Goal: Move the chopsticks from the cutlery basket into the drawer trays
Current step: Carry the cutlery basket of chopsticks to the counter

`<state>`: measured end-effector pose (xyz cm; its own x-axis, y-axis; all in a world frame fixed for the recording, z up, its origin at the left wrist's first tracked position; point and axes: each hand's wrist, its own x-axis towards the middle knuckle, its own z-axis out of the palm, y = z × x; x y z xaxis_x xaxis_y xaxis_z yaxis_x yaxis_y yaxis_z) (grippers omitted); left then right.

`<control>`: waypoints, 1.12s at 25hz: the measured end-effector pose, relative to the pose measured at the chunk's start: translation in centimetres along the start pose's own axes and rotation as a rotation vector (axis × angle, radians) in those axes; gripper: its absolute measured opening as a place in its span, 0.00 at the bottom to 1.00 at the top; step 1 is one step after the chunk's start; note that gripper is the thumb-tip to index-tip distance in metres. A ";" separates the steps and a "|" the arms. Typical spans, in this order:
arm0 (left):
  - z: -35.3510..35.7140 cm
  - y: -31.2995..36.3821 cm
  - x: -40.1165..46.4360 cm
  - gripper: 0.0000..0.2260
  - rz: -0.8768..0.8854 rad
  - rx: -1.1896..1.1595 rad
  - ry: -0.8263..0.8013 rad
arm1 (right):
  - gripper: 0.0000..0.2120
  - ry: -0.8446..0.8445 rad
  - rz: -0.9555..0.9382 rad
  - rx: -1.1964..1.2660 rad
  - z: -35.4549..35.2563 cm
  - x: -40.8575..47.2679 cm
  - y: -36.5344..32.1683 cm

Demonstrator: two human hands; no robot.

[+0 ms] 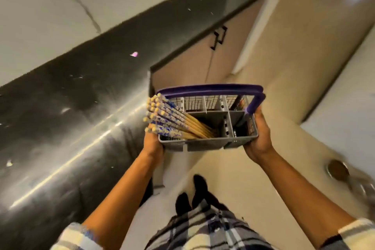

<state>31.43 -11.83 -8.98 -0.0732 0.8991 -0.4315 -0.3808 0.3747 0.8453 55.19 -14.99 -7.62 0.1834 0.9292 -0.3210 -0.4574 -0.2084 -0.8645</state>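
Between your hands, cutlery basket [209,124]: left hand [152,144] and right hand [258,140] apparently grip its ends, chopsticks [168,122] leaning leftward

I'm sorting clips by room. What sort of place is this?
Most likely a home kitchen: a long dark stone countertop, beige cabinet doors with black handles beneath it, and a grey cutlery basket full of chopsticks.

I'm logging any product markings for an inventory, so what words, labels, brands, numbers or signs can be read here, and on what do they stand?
No text can be read anywhere in this view.
chopsticks: blue and white printing on the upper ends, too blurred to tell whether it is a pattern or writing.
cutlery basket: grey walls and purple handle, no label visible.
countertop: only bright specks and reflections, no writing.
cabinet doors: plain, with dark handles, no sign.
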 end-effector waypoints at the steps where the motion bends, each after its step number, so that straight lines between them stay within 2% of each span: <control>1: 1.2 -0.6 -0.5 0.14 -0.012 0.037 -0.058 | 0.28 0.067 -0.021 0.018 -1.6 -1.5 -0.1; 5: 5.1 -3.8 -2.8 0.14 -0.077 0.147 -0.277 | 0.24 0.270 -0.138 0.105 -7.2 -7.8 0.1; 9: 7.7 -7.0 -6.2 0.15 -0.168 0.275 -0.400 | 0.24 0.462 -0.190 0.168 -11.6 -14.5 1.5; 16: 13.1 -13.1 -14.8 0.16 -0.275 0.419 -0.734 | 0.23 0.713 -0.266 0.308 -18.9 -26.8 3.7; 24: 20.1 -22.6 -30.2 0.16 -0.341 0.556 -0.971 | 0.26 1.022 -0.362 0.352 -28.5 -44.3 5.8; 28: 22.2 -27.6 -38.2 0.11 -0.423 0.732 -1.106 | 0.26 1.167 -0.418 0.405 -31.9 -53.6 7.4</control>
<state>65.23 -51.54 -8.84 0.8143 0.2706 -0.5135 0.3983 0.3830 0.8335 69.75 -76.07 -9.12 0.9242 0.0469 -0.3790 -0.3728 0.3265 -0.8686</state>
